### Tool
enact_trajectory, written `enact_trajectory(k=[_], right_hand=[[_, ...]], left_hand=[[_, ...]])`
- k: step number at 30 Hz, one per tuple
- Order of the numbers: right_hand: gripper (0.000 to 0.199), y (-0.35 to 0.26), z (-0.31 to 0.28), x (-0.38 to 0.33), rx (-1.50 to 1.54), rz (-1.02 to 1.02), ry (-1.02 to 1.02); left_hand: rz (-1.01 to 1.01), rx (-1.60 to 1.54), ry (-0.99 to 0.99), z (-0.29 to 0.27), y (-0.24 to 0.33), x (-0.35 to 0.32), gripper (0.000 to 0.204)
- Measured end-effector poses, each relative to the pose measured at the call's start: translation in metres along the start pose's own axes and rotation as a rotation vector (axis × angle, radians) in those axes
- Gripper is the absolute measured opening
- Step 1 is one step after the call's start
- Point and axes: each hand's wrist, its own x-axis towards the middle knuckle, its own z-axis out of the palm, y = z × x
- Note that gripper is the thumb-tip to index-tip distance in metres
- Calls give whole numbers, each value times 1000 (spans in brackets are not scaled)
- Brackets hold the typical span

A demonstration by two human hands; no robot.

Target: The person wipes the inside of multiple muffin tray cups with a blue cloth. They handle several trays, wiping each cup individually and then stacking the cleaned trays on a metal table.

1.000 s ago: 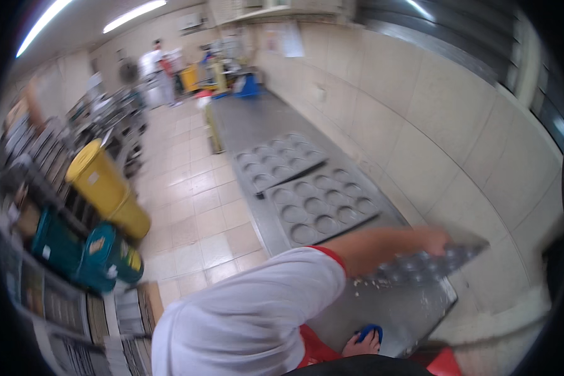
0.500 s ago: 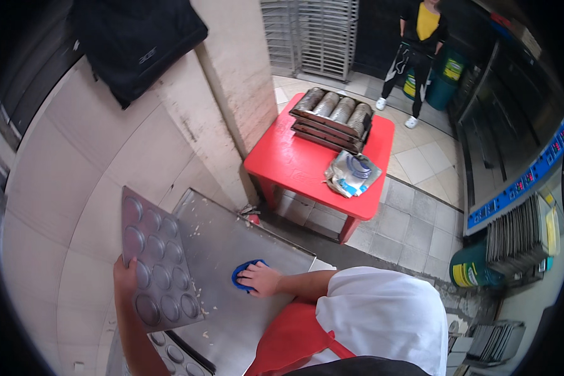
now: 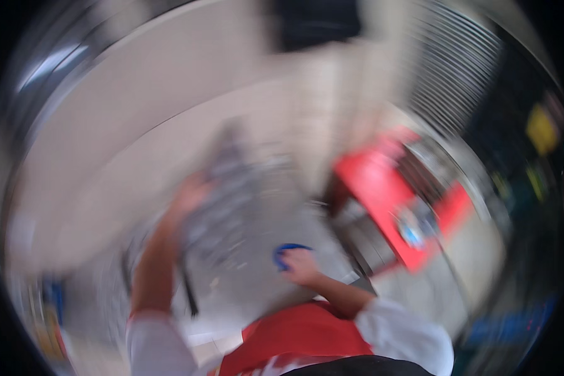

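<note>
Metal counter (image 3: 257, 294): centre of view, running from 6 o'clock up toward 12, against the wall (image 3: 138, 156) at 10 o'clock.
Baking tray (image 3: 222, 200): over the counter, tilted up on edge, at the counter's 10 o'clock side; left hand (image 3: 191, 194) on its left rim.
Round pad (image 3: 288, 252): on the counter at 3 o'clock of the tray; right hand (image 3: 301, 266) on it.
Low table (image 3: 382, 188): off the counter's end, at 2 o'clock; small items on it too blurred to tell.
</note>
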Motion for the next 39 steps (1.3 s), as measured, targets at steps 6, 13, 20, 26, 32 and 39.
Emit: enact_trajectory(k=[6, 13, 20, 26, 32, 39], right_hand=[[56, 5, -5, -9, -254, 125, 38], [55, 12, -1, -14, -306, 160, -13], [56, 7, 1, -3, -289, 162, -24], [56, 13, 0, -9, -311, 150, 57], [39, 33, -5, -13, -51, 212, 119], [32, 21, -86, 123, 1512, 791, 450]], left_hand=[[-79, 89, 26, 9, 30, 45, 38], [-78, 90, 53, 20, 28, 52, 42], [-88, 79, 60, 13, 17, 56, 43], [-18, 44, 32, 16, 28, 67, 46], [241, 56, -3, 23, 23, 68, 85], [17, -59, -77, -22, 39, 5, 72]])
